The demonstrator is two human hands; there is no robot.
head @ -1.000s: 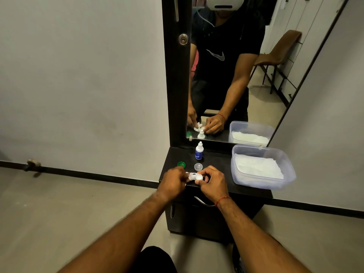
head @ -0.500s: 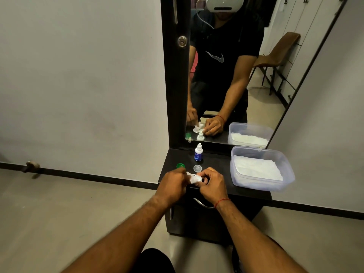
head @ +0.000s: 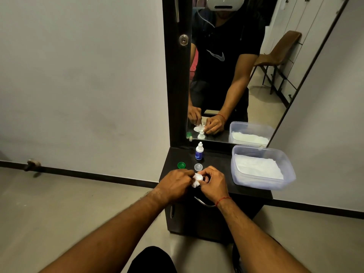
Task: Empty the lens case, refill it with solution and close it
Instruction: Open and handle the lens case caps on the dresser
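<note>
The white lens case (head: 198,177) is held between both hands just above the front of the black cabinet top (head: 220,166). My left hand (head: 175,184) pinches its left end and my right hand (head: 211,183) pinches its right end. One round well faces up. A white crumpled bit (head: 195,184) shows just below the case; I cannot tell what it is. The green cap (head: 181,165) and the clear cap (head: 198,166) lie off the case on the top, just behind my hands. The small solution bottle (head: 199,151), white with a blue label, stands upright behind them with its cap on.
A clear plastic tub (head: 287,170) holding white tissue sits on the right of the cabinet top. A tall mirror (head: 256,95) in a black frame rises right behind the top. A metal drawer handle (head: 202,202) sticks out below my right wrist. Grey floor lies around the cabinet.
Both hands stayed together on the case. The case has tilted between my fingers, and a crumpled white bit now shows under it.
</note>
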